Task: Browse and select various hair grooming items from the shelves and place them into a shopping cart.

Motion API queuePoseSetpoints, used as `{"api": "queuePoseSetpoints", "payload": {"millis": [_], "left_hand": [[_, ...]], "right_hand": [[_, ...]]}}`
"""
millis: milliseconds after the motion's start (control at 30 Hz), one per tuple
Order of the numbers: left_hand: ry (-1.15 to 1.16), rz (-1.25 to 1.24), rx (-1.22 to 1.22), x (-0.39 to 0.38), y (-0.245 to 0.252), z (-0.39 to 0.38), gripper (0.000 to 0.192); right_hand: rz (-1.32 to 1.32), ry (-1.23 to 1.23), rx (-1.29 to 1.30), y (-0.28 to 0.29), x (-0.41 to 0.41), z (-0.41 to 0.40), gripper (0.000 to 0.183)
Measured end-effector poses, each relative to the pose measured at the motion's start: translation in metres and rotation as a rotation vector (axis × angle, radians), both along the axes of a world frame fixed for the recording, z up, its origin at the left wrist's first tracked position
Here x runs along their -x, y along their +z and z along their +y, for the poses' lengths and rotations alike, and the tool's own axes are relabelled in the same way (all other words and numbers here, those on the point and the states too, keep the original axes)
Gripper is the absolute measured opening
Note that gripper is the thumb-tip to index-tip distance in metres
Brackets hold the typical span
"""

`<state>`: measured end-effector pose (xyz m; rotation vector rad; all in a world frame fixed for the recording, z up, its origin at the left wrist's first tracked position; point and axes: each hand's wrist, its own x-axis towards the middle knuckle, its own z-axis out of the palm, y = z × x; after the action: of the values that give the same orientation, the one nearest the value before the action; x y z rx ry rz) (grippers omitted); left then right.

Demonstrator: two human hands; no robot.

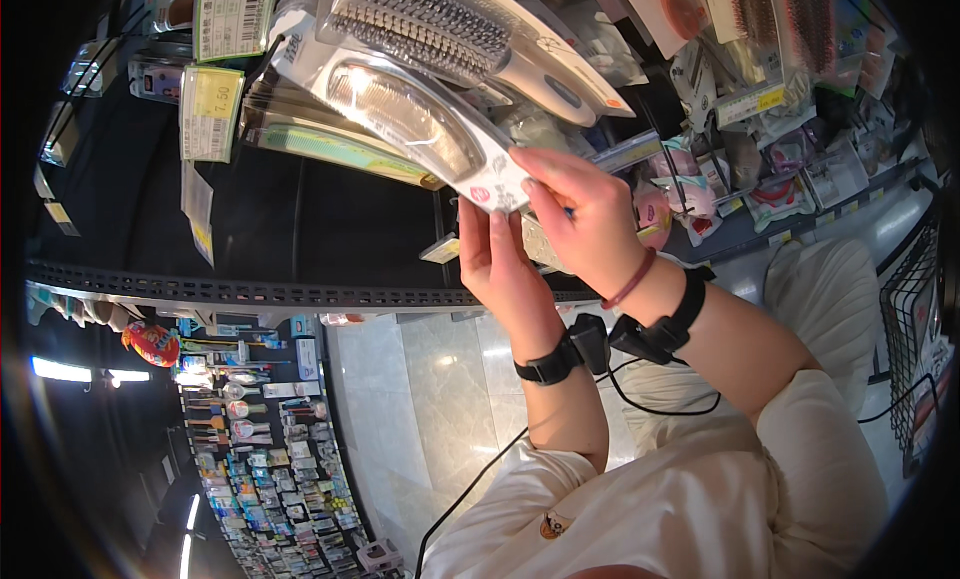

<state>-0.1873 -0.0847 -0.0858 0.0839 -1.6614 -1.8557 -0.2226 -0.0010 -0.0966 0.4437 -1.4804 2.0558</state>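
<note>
A packaged comb (409,121) with a curved clear cover on a white card slants across the upper middle, its far end among the hanging goods. My right hand (589,219) pinches the card's near right corner between thumb and fingers. From below, my left hand (499,267) grips the bottom edge of the same card, fingertips at the edge. Just beyond the comb hangs a packaged round-bristled hairbrush (427,31) with a pale handle. Under it, a packaged green comb (337,147) hangs in front of similar packs. Each wrist wears a black strap with a small device.
Price tags (212,113) stick out at the left of the black rack. A perforated metal shelf edge (247,290) runs below the hands. More packaged brushes (754,23) hang at the upper right. A black wire basket (911,339) stands at the right; a stocked display wall (277,459) is lower left.
</note>
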Motion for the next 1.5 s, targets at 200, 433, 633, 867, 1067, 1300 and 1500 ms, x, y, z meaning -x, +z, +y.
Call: {"api": "queuePoseSetpoints", "payload": {"millis": [200, 433, 633, 867, 1067, 1300, 1500], "left_hand": [[0.009, -0.026, -0.032, -0.012, -0.001, 0.010, 0.047], [-0.065, -0.010, 0.006, -0.035, -0.013, 0.036, 0.035], [-0.372, -0.167, 0.032, -0.047, -0.027, 0.122, 0.029], [-1.008, -0.469, 0.141, -0.062, -0.086, 0.290, 0.030], [-1.485, -0.534, 0.345, -0.114, -0.133, 0.424, 0.040], [-1.609, -0.581, 0.782, -0.143, -0.158, 0.502, 0.054], [-1.405, -0.421, 0.737, -0.168, -0.166, 0.514, 0.057]], "right_hand": [[0.017, 0.065, -0.224, -0.002, -0.016, 0.021, 0.051], [0.005, 0.243, -0.272, -0.042, -0.073, 0.116, 0.022], [-0.407, 0.175, -0.319, -0.074, -0.138, 0.273, 0.020], [-0.596, -0.549, -0.347, -0.114, -0.231, 0.428, 0.022], [-0.770, -1.080, -0.927, -0.152, -0.303, 0.511, 0.042], [-1.218, -0.654, -0.519, -0.181, -0.324, 0.522, 0.061], [-0.872, -0.909, -0.788, -0.188, -0.328, 0.523, 0.058]]}}
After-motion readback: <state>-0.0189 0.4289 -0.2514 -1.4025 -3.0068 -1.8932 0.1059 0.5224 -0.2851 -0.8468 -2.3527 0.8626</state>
